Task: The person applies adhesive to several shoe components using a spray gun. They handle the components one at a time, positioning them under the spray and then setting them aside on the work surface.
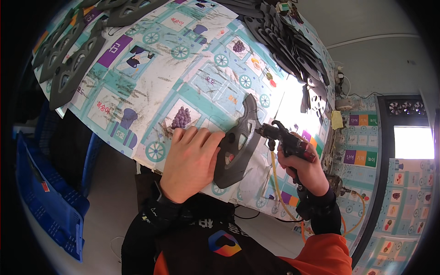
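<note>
A dark grey curved plastic part (236,151) with cut-out openings lies on the paper-covered table in front of me. My left hand (190,160) is at its left edge, with fingers bent side by side and the thumb mostly hidden; it seems to grip the part there. My right hand (305,167) is wrapped round the handle of a black and dark red spray gun (286,140). The gun's front end points left, close to the part's right edge. From below its front hangs a yellow hose (276,176).
More grey curved parts (75,68) lie at the table's far left. A dense pile of dark parts (288,41) covers the far right. Blue plastic crates (50,197) stand below the left edge. Hoses (362,215) loop beside my right arm, near the wall.
</note>
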The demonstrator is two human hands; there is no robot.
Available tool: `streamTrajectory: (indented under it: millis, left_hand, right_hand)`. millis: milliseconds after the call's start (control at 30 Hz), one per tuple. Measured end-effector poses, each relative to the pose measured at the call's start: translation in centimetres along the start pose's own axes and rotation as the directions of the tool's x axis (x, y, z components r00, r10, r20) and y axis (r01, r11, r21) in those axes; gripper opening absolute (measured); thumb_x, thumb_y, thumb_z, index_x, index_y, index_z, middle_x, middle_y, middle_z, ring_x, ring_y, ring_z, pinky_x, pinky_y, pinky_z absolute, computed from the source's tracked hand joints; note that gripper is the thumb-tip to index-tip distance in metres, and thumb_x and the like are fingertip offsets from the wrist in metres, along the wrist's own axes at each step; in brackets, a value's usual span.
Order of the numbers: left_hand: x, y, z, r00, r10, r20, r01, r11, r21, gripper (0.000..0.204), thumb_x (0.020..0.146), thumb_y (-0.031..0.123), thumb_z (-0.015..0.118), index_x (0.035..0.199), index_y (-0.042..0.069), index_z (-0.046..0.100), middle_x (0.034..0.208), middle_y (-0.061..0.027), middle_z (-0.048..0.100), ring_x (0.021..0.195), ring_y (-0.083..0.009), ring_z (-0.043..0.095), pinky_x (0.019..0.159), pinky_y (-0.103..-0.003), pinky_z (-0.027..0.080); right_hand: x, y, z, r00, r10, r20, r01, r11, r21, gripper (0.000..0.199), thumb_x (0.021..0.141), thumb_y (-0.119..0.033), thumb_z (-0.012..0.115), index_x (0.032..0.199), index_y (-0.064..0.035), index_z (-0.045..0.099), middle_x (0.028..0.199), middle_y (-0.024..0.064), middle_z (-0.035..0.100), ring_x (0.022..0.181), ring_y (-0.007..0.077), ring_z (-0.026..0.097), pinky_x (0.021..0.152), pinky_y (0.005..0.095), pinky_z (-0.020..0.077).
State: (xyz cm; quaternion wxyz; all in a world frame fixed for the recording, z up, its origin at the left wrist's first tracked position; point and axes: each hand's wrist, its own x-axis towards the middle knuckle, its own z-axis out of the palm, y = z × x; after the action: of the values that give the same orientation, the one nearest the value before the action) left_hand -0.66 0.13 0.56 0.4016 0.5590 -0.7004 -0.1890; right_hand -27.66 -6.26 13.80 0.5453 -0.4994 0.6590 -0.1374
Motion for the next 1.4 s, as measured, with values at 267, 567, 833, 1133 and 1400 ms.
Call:
streamTrajectory:
  millis: [267,567,833,1133,1400]
  left_hand:
    - [-0.1,0.0,0.0,1.0,0.002,-0.003,-0.002,1.0,0.001,0.033,0.091,0.005,0.072,0.123,0.009,0.067,0.103,-0.0082,0.067,0.099,-0.0313,0.061,0.089,-0.045,0.041]
    - [-0.1,-0.2,0.1,1.0,0.007,0.0,-0.007,1.0,0.005,0.035,0.091,0.005,0.071,0.125,0.009,0.066,0.104,-0.0083,0.067,0.099,-0.0312,0.061,0.089,-0.045,0.041]
    - [-0.1,-0.1,0.0,1.0,0.009,0.002,-0.009,1.0,0.011,0.034,0.092,0.005,0.071,0.125,0.008,0.066,0.104,-0.0081,0.067,0.098,-0.0312,0.061,0.088,-0.045,0.041]
    - [-0.1,-0.1,0.1,1.0,0.013,-0.007,-0.013,1.0,0.004,0.035,0.092,0.005,0.072,0.126,0.009,0.066,0.103,-0.0082,0.067,0.098,-0.0312,0.061,0.088,-0.045,0.041]
    - [-0.3,0.0,0.0,1.0,0.02,-0.017,-0.02,1.0,0.008,0.037,0.091,0.006,0.073,0.127,0.009,0.066,0.104,-0.0088,0.066,0.098,-0.0311,0.06,0.088,-0.045,0.04]
  right_hand:
    - [0.0,-1.1,0.5,0.995,-0.022,0.102,0.029,0.997,-0.074,0.049,0.089,0.002,0.067,0.138,0.0033,0.06,0.095,0.0005,0.07,0.064,0.0041,0.051,0.057,0.0223,0.04]
    - [-0.9,-0.8,0.3,0.996,0.026,0.083,-0.016,0.992,-0.125,0.059,0.087,0.002,0.07,0.144,0.0048,0.056,0.093,0.0005,0.072,0.065,0.0048,0.052,0.058,0.0234,0.0416]
    - [-2.2,0.7,0.0,0.999,0.048,0.007,-0.047,0.993,-0.111,0.062,0.087,0.0,0.073,0.146,0.0057,0.056,0.097,0.0003,0.073,0.066,0.006,0.054,0.059,0.0246,0.0436]
    - [-1.9,-0.6,1.2,0.999,-0.001,0.042,0.007,0.991,-0.136,0.044,0.089,-0.002,0.074,0.132,0.0017,0.064,0.094,-0.0027,0.069,0.071,0.0036,0.051,0.062,0.0235,0.0416]
    - [-1.8,-1.5,1.9,0.996,-0.042,0.081,0.057,0.978,-0.2,0.032,0.09,-0.002,0.071,0.121,-0.0005,0.067,0.092,-0.0026,0.067,0.074,0.004,0.05,0.065,0.0241,0.0407]
